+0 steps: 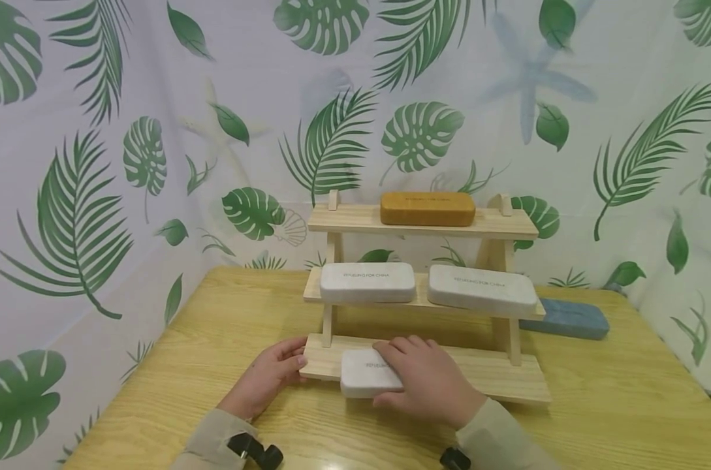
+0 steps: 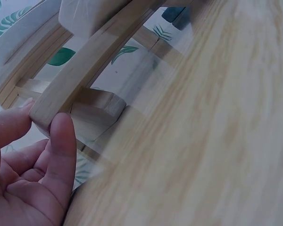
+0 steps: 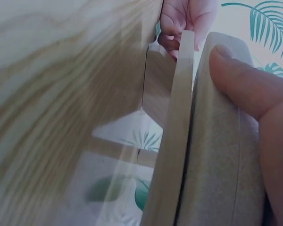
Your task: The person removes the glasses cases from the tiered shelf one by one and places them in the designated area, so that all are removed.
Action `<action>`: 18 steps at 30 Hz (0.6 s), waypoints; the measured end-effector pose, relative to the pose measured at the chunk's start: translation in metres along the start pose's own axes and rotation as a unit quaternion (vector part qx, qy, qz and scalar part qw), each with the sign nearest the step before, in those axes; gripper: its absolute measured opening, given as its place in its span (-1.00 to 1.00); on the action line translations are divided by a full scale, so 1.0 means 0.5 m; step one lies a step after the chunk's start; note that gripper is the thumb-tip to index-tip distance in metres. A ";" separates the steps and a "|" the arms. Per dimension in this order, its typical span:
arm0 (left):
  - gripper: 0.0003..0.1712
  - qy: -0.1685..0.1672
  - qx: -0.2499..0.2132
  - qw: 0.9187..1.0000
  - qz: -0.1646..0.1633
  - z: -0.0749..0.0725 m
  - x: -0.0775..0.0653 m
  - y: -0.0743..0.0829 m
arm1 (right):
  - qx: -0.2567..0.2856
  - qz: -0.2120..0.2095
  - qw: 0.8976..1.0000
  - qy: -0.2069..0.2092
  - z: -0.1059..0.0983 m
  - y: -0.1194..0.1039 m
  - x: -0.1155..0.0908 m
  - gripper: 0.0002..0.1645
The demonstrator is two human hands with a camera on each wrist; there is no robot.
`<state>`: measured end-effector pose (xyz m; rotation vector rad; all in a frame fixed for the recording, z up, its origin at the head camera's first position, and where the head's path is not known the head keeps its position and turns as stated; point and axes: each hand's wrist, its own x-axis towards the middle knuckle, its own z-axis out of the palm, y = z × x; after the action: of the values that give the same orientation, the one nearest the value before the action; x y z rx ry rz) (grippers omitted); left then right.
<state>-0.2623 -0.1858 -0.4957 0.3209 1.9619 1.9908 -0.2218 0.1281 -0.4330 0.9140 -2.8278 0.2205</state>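
A: What are the hands doing?

B: They are apart. The left hand pinches the left end of the bottom shelf with thumb and finger. The right hand wraps over the low white case, thumb in front, fingers on top.

A: Where is that case?

B: At the bottom shelf, left of its middle, near the left hand but not touching it. Its front seems to poke out past the edge. I can't see how much wood is under it.

A: Why hold the shelf too?

B: I guess so it can't slide if the right hand pushes. The thumb and fingers probably help the case not to tip off.

A: Which way does the case point?

B: Its long way goes left to right, along the shelf. One end points at the left hand. The right hand hides the other end.

A: And farther out?

B: The middle shelf has the left white case and the right white case, long ways along it, maybe so both fit. The top shelf has the orange case near its middle. The blue case lies on the bench, behind the right side.
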 end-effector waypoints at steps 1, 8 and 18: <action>-0.28 0.000 0.001 1.000 0.000 0.000 -0.001 0.000 | 0.001 0.001 1.000 0.001 -0.002 0.003 -0.004 0.05; -0.28 -0.003 -0.001 1.000 -0.003 0.000 -0.004 0.000 | 0.001 0.000 1.000 0.004 -0.019 0.029 -0.028 0.03; -0.28 -0.006 -0.006 1.000 0.001 -0.002 -0.001 -0.003 | 0.002 0.011 1.000 0.000 -0.035 0.071 -0.073 0.04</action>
<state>-0.2623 -0.1870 -0.4970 0.3317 1.9423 1.9960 -0.2116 0.1805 -0.4262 0.8855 -2.8393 0.2285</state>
